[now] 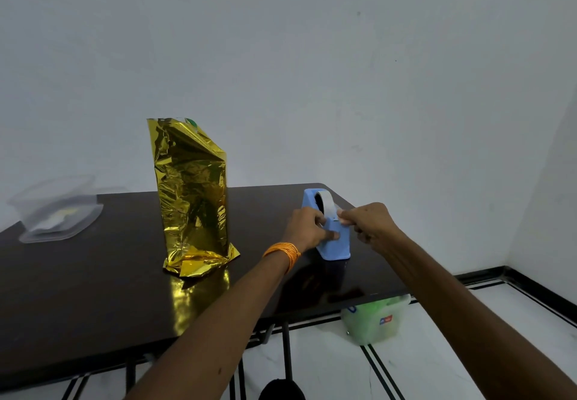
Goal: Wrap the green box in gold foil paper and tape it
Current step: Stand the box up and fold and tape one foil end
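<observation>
Head view: foil-wrapped box [192, 199] upright; left hand [307, 227] grips dispenser [335, 245], right hand [371, 224] pinches tape [327, 204].

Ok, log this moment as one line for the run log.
step: tape fetch | left hand: grips blue tape dispenser | right hand: pinches tape | foil-wrapped green box: upright on table, green showing at top

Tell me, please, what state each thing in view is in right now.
gold foil paper, wrapped round the box, standing upright on the table, bottom flaps loose.
green box, mostly covered, a bit showing at the top.
tape dispenser, upright on the table, tape roll loaded.
left hand, grips the tape dispenser.
right hand, pinches the tape roll's free end.
clear container, on the table; too blurred to tell if closed.
</observation>
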Demonstrator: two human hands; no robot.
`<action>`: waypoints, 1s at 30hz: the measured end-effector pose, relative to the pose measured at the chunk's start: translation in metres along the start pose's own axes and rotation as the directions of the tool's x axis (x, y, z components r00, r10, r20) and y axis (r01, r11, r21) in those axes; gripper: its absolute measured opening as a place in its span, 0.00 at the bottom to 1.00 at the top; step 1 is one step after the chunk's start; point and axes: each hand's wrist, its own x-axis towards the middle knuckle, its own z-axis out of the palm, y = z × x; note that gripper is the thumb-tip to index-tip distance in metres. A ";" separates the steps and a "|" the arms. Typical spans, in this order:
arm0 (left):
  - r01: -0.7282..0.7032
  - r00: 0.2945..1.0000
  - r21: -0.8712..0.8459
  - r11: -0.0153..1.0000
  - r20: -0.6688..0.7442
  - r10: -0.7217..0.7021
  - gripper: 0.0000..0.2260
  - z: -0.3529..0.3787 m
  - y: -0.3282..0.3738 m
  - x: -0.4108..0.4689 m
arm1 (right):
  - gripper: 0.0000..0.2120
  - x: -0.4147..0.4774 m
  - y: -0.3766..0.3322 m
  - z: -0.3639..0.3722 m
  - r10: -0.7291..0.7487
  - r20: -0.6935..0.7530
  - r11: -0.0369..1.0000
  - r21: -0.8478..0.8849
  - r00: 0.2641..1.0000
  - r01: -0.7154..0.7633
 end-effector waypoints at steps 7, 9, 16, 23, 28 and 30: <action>0.020 1.000 -0.039 0.999 0.007 -0.020 0.14 0.003 -0.004 0.003 | 0.12 -0.010 0.014 -0.002 -0.071 0.009 0.997 -0.009 0.997 0.071; 0.008 1.000 -0.029 1.000 -0.007 -0.008 0.15 0.004 -0.004 0.003 | 0.12 -0.011 0.019 -0.003 -0.075 0.019 0.997 0.009 0.997 0.075; -0.013 1.000 -0.036 0.999 -0.002 0.013 0.16 0.004 -0.008 0.003 | 0.13 -0.017 0.025 -0.004 -0.249 -0.015 0.947 -0.211 0.968 0.241; 0.009 1.000 -0.061 0.998 0.011 -0.009 0.15 0.005 -0.008 0.002 | 0.22 -0.015 0.023 -0.009 -0.279 0.045 0.780 -0.573 0.959 0.253; -0.012 0.999 -0.025 1.000 0.036 0.013 0.19 0.004 -0.006 -0.003 | 0.12 -0.026 0.035 -0.027 -0.365 -0.026 0.842 -0.436 0.930 0.318; -0.036 0.997 0.068 0.997 0.064 0.032 0.22 -0.001 -0.003 -0.007 | 0.09 -0.031 0.019 -0.026 -0.363 0.014 0.885 -0.308 0.932 0.350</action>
